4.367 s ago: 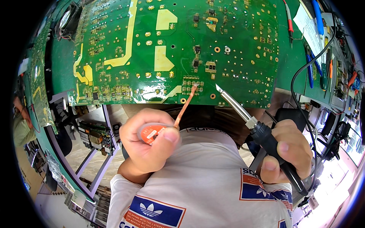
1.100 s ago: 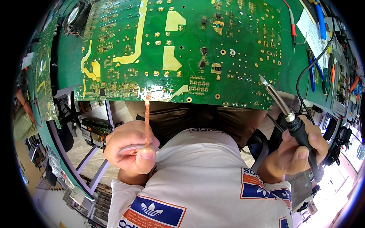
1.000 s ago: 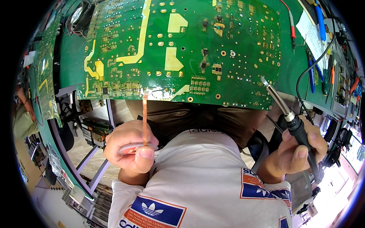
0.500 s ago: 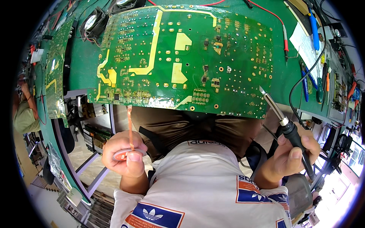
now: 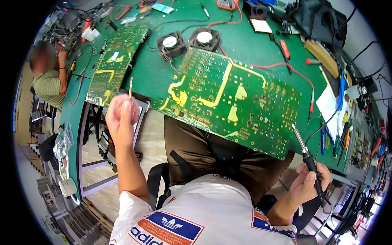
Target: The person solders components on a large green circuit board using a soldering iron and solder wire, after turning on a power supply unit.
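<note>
The left hand (image 5: pixel 121 116) is clenching around an orange-handled tool (image 5: pixel 130 90) whose thin shaft is pointing up past the fingers, its tip standing in front of the edge of the green desk (image 5: pixel 157 79). The hand is hovering off the desk's near edge, between a smaller circuit board (image 5: pixel 109 69) lying to the left and a big green circuit board (image 5: pixel 232 102) lying in the middle.

The right hand (image 5: pixel 307 185) is gripping the black handle of a soldering iron (image 5: pixel 307 157), held nearly upright with its metal tip pointing up and left. The tip is sitting just beside the near right corner of the big board; I cannot tell whether it is touching.

The big board is lying solder-side up, overhanging the desk's front edge above the person's brown trousers (image 5: pixel 204 159). Wide yellowish traces are running across it.

Behind the big board two small black fans (image 5: pixel 188 41) are sitting side by side, with a red wire (image 5: pixel 286 67) curving along the board's far right side. Pens and hand tools (image 5: pixel 341 134) are lying along the desk's right end beside a white sheet of paper (image 5: pixel 330 104).

At the far left another person in a green shirt (image 5: pixel 47 83) is sitting at the desk.
</note>
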`<action>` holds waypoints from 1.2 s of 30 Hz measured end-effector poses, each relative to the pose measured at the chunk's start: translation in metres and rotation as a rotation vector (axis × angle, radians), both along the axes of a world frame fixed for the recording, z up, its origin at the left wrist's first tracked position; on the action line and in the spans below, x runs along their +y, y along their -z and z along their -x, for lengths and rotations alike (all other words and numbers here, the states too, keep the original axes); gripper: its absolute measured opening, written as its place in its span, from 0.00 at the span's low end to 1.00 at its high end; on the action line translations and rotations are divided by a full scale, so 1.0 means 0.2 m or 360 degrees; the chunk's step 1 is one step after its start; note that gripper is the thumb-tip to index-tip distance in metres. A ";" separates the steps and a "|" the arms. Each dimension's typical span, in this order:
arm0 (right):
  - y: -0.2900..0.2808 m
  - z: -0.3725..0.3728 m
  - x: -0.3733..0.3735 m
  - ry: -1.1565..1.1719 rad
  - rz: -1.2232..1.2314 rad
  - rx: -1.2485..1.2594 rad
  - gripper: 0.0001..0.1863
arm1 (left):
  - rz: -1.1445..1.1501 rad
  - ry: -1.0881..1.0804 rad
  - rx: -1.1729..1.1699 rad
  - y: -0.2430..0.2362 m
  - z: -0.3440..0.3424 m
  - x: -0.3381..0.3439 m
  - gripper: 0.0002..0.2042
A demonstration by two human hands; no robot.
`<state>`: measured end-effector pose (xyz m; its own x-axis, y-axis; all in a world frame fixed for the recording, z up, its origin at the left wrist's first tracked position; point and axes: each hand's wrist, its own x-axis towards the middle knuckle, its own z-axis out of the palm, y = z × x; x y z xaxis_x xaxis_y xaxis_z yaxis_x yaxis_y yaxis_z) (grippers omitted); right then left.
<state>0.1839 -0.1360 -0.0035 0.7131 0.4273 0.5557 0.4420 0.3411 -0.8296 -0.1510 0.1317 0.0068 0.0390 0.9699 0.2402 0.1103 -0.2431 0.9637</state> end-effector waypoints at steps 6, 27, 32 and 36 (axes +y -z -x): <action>-0.11 -0.05 0.10 -0.0224 -0.0127 0.0249 0.17 | -0.0153 0.0056 0.0392 0.14 0.02 0.43 0.10; -0.37 -0.34 0.39 -0.0645 -0.0201 0.0572 0.13 | -0.0876 -0.0191 0.0974 0.28 -0.14 0.61 0.14; -0.46 -0.46 0.62 -0.0558 0.0097 0.0338 0.15 | -0.0840 -0.0230 0.0913 0.30 -0.15 0.61 0.13; -0.47 -0.54 0.79 -0.0684 0.0150 0.0423 0.15 | -0.0910 -0.0281 0.0957 0.30 -0.15 0.61 0.12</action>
<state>0.2927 0.0224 0.0913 0.5734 0.7524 0.3243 0.0481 0.3642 -0.9301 -0.1211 0.2530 -0.0539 0.1764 0.7094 0.6824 0.6469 -0.6061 0.4628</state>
